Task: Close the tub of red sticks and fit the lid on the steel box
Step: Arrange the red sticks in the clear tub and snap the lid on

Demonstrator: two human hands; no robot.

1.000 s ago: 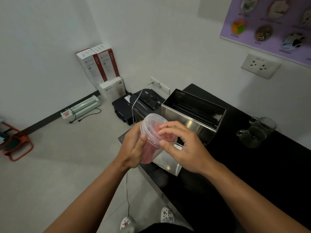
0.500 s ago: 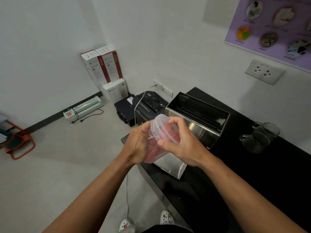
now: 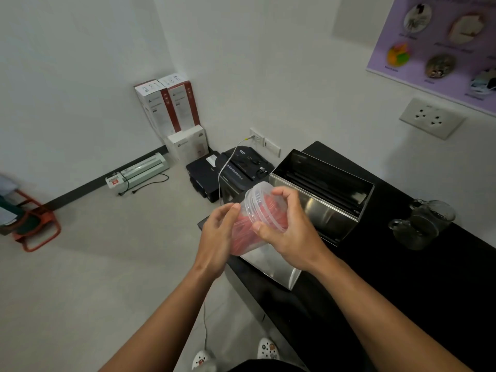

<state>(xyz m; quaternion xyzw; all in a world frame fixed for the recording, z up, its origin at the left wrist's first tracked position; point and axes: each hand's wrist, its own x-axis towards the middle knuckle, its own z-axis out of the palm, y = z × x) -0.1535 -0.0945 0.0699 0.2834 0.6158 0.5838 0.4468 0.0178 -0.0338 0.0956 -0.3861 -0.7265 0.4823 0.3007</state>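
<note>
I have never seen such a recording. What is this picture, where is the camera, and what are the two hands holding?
No machine here: a person wears the camera on the head, so it looks down at their own arms. The left hand steadies a clear plastic tub of red sticks, held tilted; the right hand grips its transparent round lid. Behind, on the black counter, stand an open shiny steel box and a glass jug. A flat steel piece lies below the hands.

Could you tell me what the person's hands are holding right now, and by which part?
The tub of red sticks: the left hand steadies its side, and the right hand wraps its clear lid at the rim.
</note>
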